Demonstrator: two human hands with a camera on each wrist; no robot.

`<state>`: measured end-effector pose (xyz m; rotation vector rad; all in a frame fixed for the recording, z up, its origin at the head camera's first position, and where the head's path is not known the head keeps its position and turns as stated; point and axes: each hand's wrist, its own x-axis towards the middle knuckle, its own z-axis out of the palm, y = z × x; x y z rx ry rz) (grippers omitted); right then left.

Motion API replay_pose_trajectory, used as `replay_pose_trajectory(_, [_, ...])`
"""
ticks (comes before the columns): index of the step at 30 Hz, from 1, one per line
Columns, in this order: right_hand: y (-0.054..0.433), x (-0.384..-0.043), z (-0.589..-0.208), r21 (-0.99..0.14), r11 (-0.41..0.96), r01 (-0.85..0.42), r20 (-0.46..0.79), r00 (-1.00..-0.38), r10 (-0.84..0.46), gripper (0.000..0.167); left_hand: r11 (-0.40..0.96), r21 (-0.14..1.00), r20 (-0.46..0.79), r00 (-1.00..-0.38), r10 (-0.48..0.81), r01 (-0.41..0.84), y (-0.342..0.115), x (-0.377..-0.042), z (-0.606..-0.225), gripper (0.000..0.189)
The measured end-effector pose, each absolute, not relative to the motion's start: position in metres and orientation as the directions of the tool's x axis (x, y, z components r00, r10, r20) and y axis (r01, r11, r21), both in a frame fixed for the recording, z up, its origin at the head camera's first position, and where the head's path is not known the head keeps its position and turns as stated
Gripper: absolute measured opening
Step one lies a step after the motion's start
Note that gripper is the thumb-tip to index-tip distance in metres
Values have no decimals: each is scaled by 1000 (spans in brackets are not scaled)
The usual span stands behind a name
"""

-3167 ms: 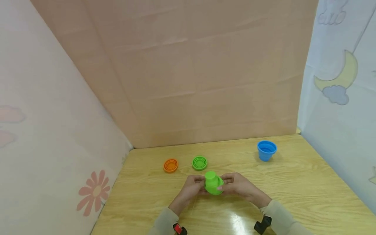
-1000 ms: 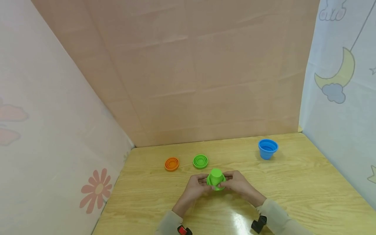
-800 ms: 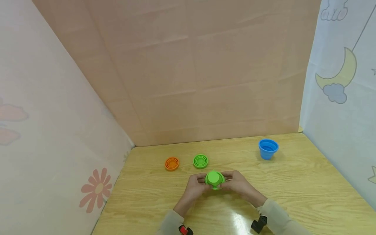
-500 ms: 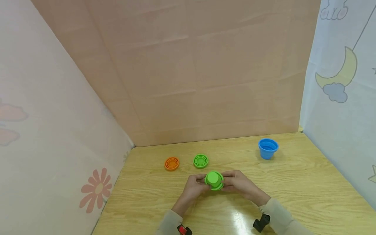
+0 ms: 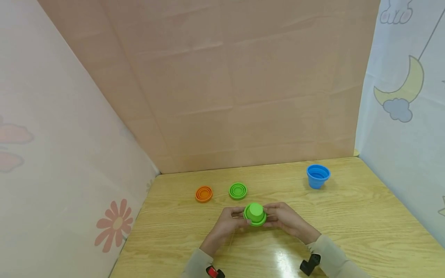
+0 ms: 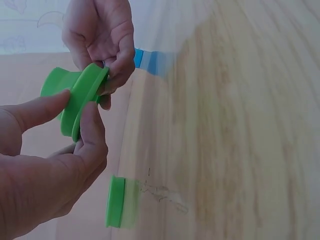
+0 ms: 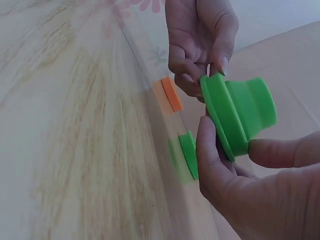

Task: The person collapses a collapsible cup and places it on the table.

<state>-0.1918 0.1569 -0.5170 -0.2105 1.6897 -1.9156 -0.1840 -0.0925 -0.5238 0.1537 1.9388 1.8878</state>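
A green collapsible cup (image 5: 256, 211) is held base-up above the table, its outer ring folded down and its middle standing out like a hat's crown. My left hand (image 5: 226, 225) pinches its rim from the left, the thumb on the near side. From the right, my right hand (image 5: 286, 219) grips the rim too. In the right wrist view the cup (image 7: 235, 112) lies between the right thumb and forefinger, while the left hand (image 7: 200, 37) holds its other side. The left wrist view shows the cup (image 6: 80, 100) edge-on, both hands at its rim.
Just beyond the hands lies a flattened green collapsible cup (image 5: 238, 191). A flattened orange one (image 5: 204, 194) sits to its left. A blue cup (image 5: 318, 177) stands extended at the back right. The wooden table (image 5: 167, 231) meets a brown back panel (image 5: 222, 116) and printed side panels.
Over these frames the cup has turned and tilted in my hands. Its lopsided, bulging outer ring now looks even and round. The right fingers shifted along the rim. The other cups stayed put.
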Motion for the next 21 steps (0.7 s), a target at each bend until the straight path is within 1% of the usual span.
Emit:
replay_pose_trajectory(3, [157, -192, -518, -948, -48, 314, -245, -820, -517, 53, 30, 972, -225, -887, 403, -233, -95, -185, -524, 47])
replay_pose_trajectory(9, [157, -194, -519, -943, -68, 326, -243, -813, -529, 49, -70, 945, -256, -857, 447, -319, -99, -186, -524, 42])
replay_pose_trajectory(14, [156, -196, -521, -937, -73, 340, -255, -813, -523, 45, -63, 937, -280, -849, 449, -343, -99, -186, -523, 40])
replay_pose_trajectory(21, [155, -194, -521, -930, -86, 356, -263, -812, -522, 41, -56, 933, -302, -857, 417, -356, -96, -186, -522, 38])
